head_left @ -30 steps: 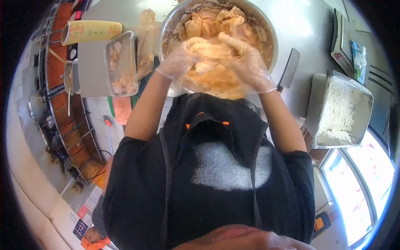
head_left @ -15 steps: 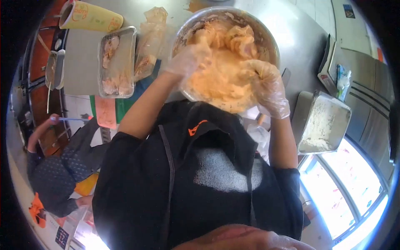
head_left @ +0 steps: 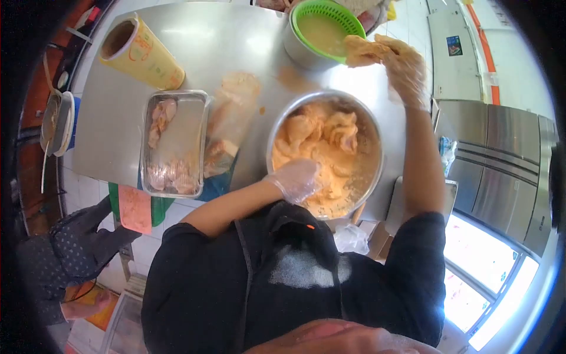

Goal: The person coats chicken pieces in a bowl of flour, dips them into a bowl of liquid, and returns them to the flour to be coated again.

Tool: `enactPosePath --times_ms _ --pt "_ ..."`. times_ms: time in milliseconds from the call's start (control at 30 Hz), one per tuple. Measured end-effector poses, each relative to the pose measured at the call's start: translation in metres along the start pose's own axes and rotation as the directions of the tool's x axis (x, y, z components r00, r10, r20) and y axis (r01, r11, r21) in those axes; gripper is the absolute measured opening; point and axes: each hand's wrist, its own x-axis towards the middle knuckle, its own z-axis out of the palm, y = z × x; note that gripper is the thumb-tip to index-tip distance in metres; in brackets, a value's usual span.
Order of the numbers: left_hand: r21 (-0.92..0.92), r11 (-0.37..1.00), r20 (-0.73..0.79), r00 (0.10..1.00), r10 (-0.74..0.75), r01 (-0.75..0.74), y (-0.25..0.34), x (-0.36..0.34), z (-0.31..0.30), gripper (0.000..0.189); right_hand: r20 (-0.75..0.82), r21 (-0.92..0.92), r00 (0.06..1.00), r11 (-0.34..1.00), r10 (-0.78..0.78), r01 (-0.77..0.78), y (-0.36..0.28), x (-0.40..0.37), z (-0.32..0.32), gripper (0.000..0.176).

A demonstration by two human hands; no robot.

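A large round metal bowl (head_left: 377, 171) holds orange coating flour and several coated chicken pieces (head_left: 342, 131). My left hand (head_left: 298, 180), in a clear plastic glove, is down in the bowl against the flour. Its fingertips are blurred and partly covered. Up at the right, my right hand (head_left: 408, 74), also gloved, is closed on a coated chicken piece (head_left: 367, 52). That piece hangs at the right rim of a green basket (head_left: 303, 10), which is set in a metal pot (head_left: 293, 46) with cloudy yellowish liquid inside.
Left of the bowl on the steel table (head_left: 194, 23) are a clear plastic bag (head_left: 233, 106), a clear tray (head_left: 175, 141) with raw chicken pieces and a yellow paper tub (head_left: 141, 56) on its side. A metal tray (head_left: 439, 197) is at the right. Another person (head_left: 71, 248) stands at lower left.
My right hand has left the bowl and moved up and right, now with a chicken piece in it. My left hand has stayed in the bowl. The view has shifted, bringing in the green basket.
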Motion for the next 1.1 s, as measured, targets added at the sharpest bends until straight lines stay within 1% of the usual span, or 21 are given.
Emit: enactPosePath --times_ms 67,100,167,233,300,333,367,400,433,500,533,600,633,700,733,800,833,900,967,1033,1100 --pt "-0.018 1.0 0.006 1.0 -0.006 0.006 0.008 -0.004 -0.008 0.046 0.061 -0.121 0.966 0.963 0.249 -0.241 0.001 0.03 0.027 0.025" --pt "-0.04 0.999 0.026 0.999 -0.022 0.023 0.012 -0.005 -0.013 0.047 0.06 -0.124 0.968 0.964 0.243 -0.234 0.006 0.045 0.04 0.025" --pt "-0.011 1.0 0.058 0.998 -0.025 0.025 0.008 -0.004 -0.009 0.048 0.071 -0.37 0.966 0.906 0.25 -0.207 0.017 0.067 0.069 0.025" --pt "-0.018 1.0 0.124 0.992 -0.008 0.01 0.005 -0.003 -0.007 0.043 0.092 -0.409 0.957 0.886 0.277 -0.217 0.034 0.078 0.098 0.025" --pt "-0.059 0.998 0.116 0.993 -0.007 0.014 0.008 -0.004 -0.013 0.042 0.11 -0.448 0.946 0.865 0.304 -0.226 0.052 0.09 0.119 0.025" --pt "-0.106 0.994 0.115 0.993 -0.008 0.021 0.008 -0.004 -0.015 0.042 0.271 -0.693 0.927 0.721 0.261 0.0 0.06 0.095 0.127 0.025" --pt "-0.106 0.994 0.118 0.993 -0.005 0.018 0.008 -0.004 -0.015 0.042 0.427 -0.828 0.863 0.5 0.269 0.254 0.07 0.096 0.134 0.025" --pt "-0.124 0.992 0.127 0.992 0.009 0.007 0.007 -0.004 -0.014 0.042 0.311 -0.798 0.899 0.599 0.308 0.07 0.076 0.095 0.141 0.025" --pt "-0.14 0.99 0.133 0.991 0.026 -0.007 0.005 -0.004 -0.015 0.042 0.305 -0.801 0.901 0.596 0.31 0.066 0.082 0.095 0.143 0.025" --pt "-0.139 0.989 0.116 0.991 0.066 -0.049 0.003 -0.005 -0.017 0.042 0.214 -0.71 0.889 0.69 0.405 -0.144 0.085 0.093 0.145 0.026" --pt "-0.141 0.986 0.095 0.99 0.1 -0.086 0.002 -0.004 -0.017 0.042 0.211 -0.714 0.891 0.686 0.403 -0.141 0.099 0.095 0.15 0.026" --pt "-0.15 0.985 0.101 0.989 0.106 -0.091 0.002 -0.003 -0.018 0.043 0.345 -0.824 0.864 0.559 0.366 0.091 0.133 0.099 0.159 0.028" --pt "-0.16 0.983 0.115 0.988 0.105 -0.086 0.001 -0.003 -0.016 0.044 0.351 -0.824 0.862 0.557 0.365 0.099 0.138 0.101 0.159 0.028" --pt "-0.156 0.984 0.106 0.989 0.101 -0.084 -0.001 -0.002 -0.012 0.044 0.436 -0.802 0.852 0.555 0.29 0.221 0.107 0.103 0.145 0.029" --pt "-0.143 0.986 0.1 0.99 0.101 -0.086 -0.002 -0.001 -0.01 0.045 0.44 -0.801 0.848 0.555 0.295 0.223 0.097 0.104 0.138 0.029" --pt "-0.146 0.987 0.122 0.989 0.089 -0.071 -0.004 0.0 -0.008 0.045 0.202 -0.689 0.973 0.722 0.109 0.062 0.078 0.11 0.122 0.027" --pt "-0.141 0.988 0.14 0.987 0.077 -0.058 -0.004 0.001 -0.007 0.045 0.203 -0.69 0.973 0.721 0.113 0.061 0.068 0.113 0.11 0.027" --pt "-0.137 0.989 0.134 0.988 0.076 -0.058 -0.004 0.0 -0.007 0.046 0.194 -0.61 0.977 0.769 -0.091 0.193 0.05 0.123 0.079 0.029" --pt "-0.127 0.99 0.125 0.989 0.075 -0.059 -0.004 0.0 -0.007 0.046 0.15 -0.488 0.987 0.872 0.054 0.026 0.04 0.142 0.048 0.028" --pt "-0.09 0.995 0.154 0.987 0.048 -0.034 -0.004 0.001 -0.007 0.046 0.134 -0.574 0.952 0.761 -0.276 0.302 0.044 0.165 0.007 0.026" --pt "-0.061 0.998 0.152 0.988 0.01 -0.001 -0.001 0.001 -0.01 0.046 -0.067 -0.547 0.989 0.834 -0.133 0.075 -0.037 0.158 -0.02 0.026"
